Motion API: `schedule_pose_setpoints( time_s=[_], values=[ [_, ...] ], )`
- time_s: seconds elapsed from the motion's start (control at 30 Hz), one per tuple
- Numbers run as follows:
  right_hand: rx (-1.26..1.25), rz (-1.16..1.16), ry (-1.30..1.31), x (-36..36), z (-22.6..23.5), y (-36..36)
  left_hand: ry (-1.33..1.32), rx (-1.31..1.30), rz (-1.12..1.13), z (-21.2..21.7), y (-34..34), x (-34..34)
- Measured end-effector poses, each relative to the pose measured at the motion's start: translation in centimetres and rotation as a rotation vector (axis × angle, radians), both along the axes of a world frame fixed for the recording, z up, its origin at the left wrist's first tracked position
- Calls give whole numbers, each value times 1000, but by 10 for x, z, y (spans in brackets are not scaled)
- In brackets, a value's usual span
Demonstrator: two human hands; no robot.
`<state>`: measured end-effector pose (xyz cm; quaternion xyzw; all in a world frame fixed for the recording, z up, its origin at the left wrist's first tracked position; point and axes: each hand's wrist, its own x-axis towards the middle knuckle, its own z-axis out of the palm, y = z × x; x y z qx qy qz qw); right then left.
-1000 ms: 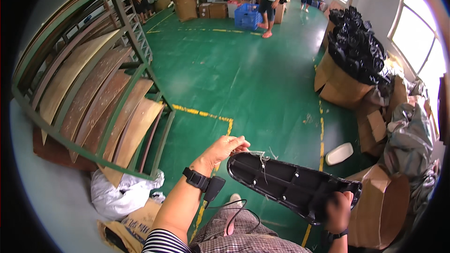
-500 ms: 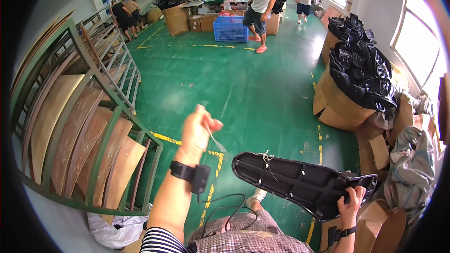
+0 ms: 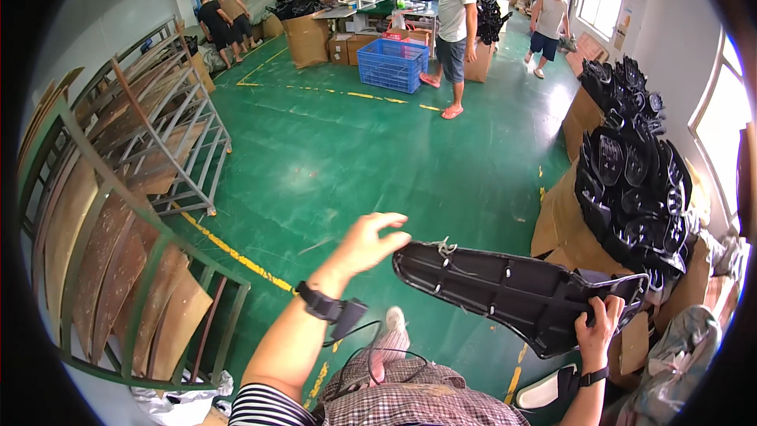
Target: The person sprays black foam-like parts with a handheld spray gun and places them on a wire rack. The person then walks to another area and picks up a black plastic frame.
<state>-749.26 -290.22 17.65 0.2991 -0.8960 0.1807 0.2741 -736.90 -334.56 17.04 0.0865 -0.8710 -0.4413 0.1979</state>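
Both hands changed: left hand (image 3: 367, 243) now beside the black shell (image 3: 516, 296)

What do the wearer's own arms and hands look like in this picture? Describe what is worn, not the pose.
Both forearms are bare. The left hand has a black wrist strap carrying a small black device, from which a thin black cable trails. The right hand has a black wristband. A black-and-white striped sleeve covers the left upper arm.
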Motion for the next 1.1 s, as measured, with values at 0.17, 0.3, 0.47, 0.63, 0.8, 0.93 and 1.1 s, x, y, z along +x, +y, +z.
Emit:
schedule_pose_setpoints(
  time_s=[0.17,0.3,0.47,0.63,0.8,0.93,1.1],
  values=[
    [15,35,43,-104,3,-61,-358,192,-268,3,-22,-140],
    [42,2,44,-186,16,-113,-277,390,-261,-8,-72,-243],
    [25,-39,55,-288,23,-164,-172,318,-137,1,-122,-352],
    [10,-25,-1,-387,5,-233,67,274,53,-9,-184,-440],
    [38,-2,-76,-501,-23,-307,312,748,203,-12,-283,-519],
    [91,40,-50,-608,-41,-359,710,865,590,-7,-408,-552],
    [23,23,-131,-747,-47,-437,789,674,1146,-52,-549,-516]
  ],
)
